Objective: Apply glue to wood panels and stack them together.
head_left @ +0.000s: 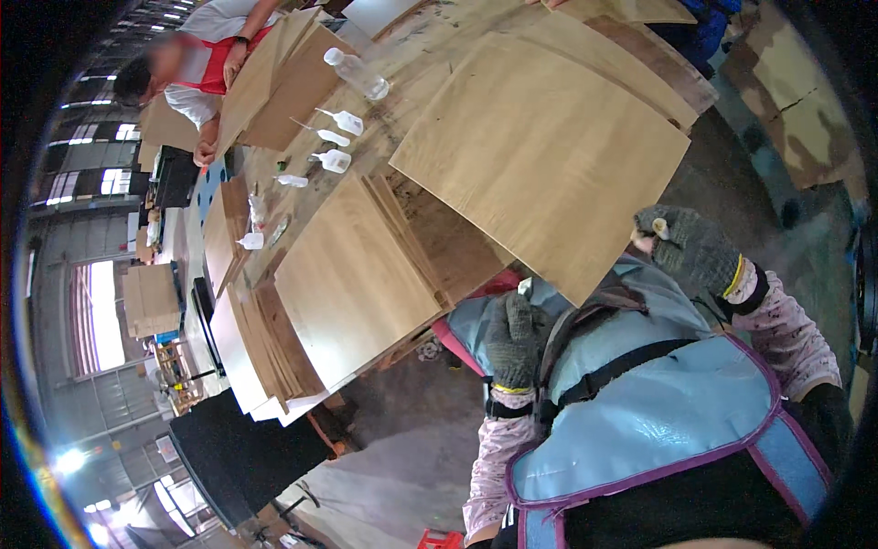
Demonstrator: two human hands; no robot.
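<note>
My left hand (pixel 512 340), in a grey knit glove, presses curled fingers into the top of the light blue apron (pixel 668 412) on my chest. Raised at the right, my right hand (pixel 692 249) wears the same kind of glove, its fingers curled, with bare fingertips showing and nothing seen in it. It hovers just past the near right corner of a large pale plywood sheet (pixel 540 156) lying on the workbench. A stack of smaller plywood sheets (pixel 352 274) lies to the left of my left hand.
Across the bench a person in a red apron (pixel 215 69) holds tilted plywood sheets (pixel 265 82). A clear plastic bottle (pixel 357 73) and small white squeeze bottles (pixel 334 161) lie on the bench. A black stand (pixel 238 448) sits below the stack, on the grey concrete floor (pixel 402 457).
</note>
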